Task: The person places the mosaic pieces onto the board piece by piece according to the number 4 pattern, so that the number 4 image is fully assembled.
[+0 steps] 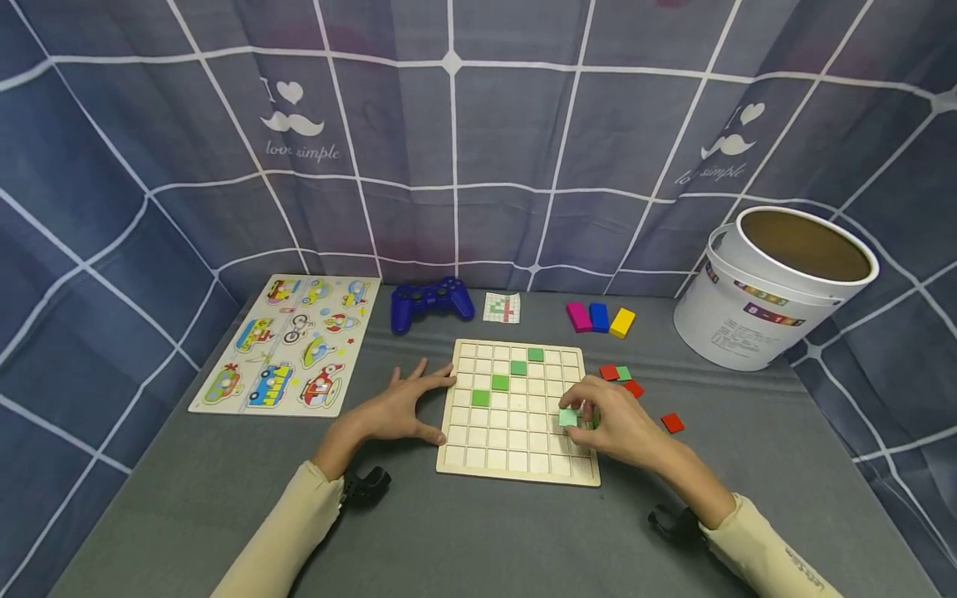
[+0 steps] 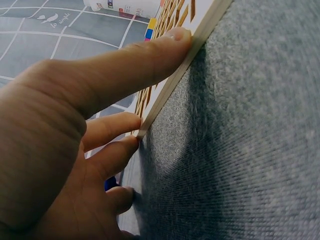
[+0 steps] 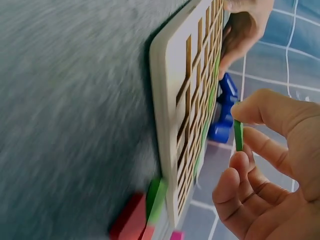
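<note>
Right hand (image 1: 616, 419) pinches 1 green square tile (image 1: 568, 418) between thumb and fingertips, holding it above the right-hand columns of the wooden grid board (image 1: 516, 463); left hand (image 1: 396, 407), fingers spread, touches the board's left edge with thumb and fingertips. Likely light, stiff and perhaps slick, the tile should handle best by 2 opposite edges. Its broad face lies roughly parallel to the board; being square, it shows no clear long axis.
</note>
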